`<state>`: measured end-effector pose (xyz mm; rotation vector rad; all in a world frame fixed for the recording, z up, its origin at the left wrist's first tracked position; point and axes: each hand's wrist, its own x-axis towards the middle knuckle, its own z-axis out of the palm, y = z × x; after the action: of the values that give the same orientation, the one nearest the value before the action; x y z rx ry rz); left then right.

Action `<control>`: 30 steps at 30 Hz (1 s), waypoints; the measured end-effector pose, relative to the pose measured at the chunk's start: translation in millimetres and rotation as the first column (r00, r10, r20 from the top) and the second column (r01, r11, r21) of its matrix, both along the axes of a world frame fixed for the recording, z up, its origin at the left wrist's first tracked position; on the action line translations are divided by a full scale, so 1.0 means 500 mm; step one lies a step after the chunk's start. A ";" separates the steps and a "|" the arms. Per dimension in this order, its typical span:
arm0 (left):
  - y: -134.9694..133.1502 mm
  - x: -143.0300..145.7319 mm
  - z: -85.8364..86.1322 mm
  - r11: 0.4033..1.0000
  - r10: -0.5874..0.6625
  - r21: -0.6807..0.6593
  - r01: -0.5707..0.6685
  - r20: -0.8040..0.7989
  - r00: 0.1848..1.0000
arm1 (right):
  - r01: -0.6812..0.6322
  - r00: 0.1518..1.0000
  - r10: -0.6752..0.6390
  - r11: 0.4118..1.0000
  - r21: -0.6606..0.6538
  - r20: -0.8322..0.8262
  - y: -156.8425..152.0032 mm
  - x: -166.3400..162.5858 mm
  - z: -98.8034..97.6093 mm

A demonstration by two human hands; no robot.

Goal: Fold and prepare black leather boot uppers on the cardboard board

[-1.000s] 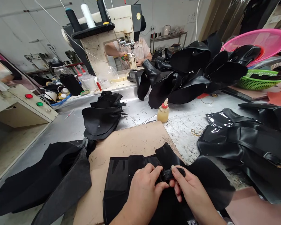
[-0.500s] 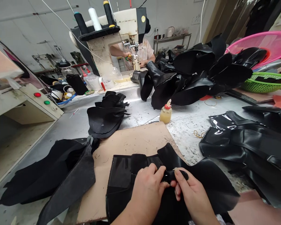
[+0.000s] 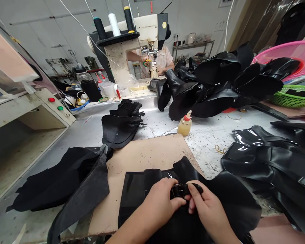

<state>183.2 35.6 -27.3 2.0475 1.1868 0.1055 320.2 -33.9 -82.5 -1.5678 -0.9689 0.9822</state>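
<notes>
A black leather boot upper [image 3: 231, 195] lies spread on a tan board [image 3: 147, 150] in front of me. Across it runs a black strap with a small dark buckle [image 3: 178, 191]. My left hand [image 3: 159, 196] pinches the buckle between thumb and fingers, from its left side. On the other side, my right hand [image 3: 207, 206] grips the rounded strap end [image 3: 198, 188] under the thumb. The lower part of the upper is partly hidden by my forearms.
Black cut pieces [image 3: 58, 179] lie left of the board, with stacked pieces [image 3: 120, 130] behind. A glue bottle [image 3: 184, 126] stands at the board's far corner. More uppers [image 3: 274, 162] lie right. A sewing machine [image 3: 122, 54] stands behind, with a person beyond it.
My left fingers have shifted and opened out around the buckle, which now shows more. My right hand keeps its grip on the strap end. The whole view has swung slightly left.
</notes>
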 end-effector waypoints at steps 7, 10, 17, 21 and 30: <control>0.020 0.003 0.011 0.989 0.075 -0.124 -0.075 0.001 0.997 | 0.115 0.963 -0.131 0.990 -0.077 -0.238 0.002 0.005 -0.005; 0.019 0.004 0.005 0.986 0.083 -0.149 -0.080 0.018 0.996 | 0.143 0.938 -0.166 0.985 -0.097 -0.304 0.008 0.006 0.014; 0.020 0.007 0.008 0.980 0.086 -0.181 -0.083 0.007 0.996 | 0.153 0.933 -0.169 0.985 -0.075 -0.316 0.006 0.010 0.017; 0.015 0.014 0.006 0.984 0.095 -0.147 -0.098 -0.028 0.995 | 0.118 0.979 -0.115 0.993 0.004 -0.170 -0.004 0.006 -0.005; 0.038 -0.030 0.033 0.898 -0.027 -0.430 0.090 0.152 0.988 | -0.143 0.982 0.136 0.989 0.047 0.131 0.009 -0.010 0.030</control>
<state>168.2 54.8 -11.0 1.6478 0.9570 -0.0422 314.9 -29.5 -67.5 -1.5468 -1.1993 0.9517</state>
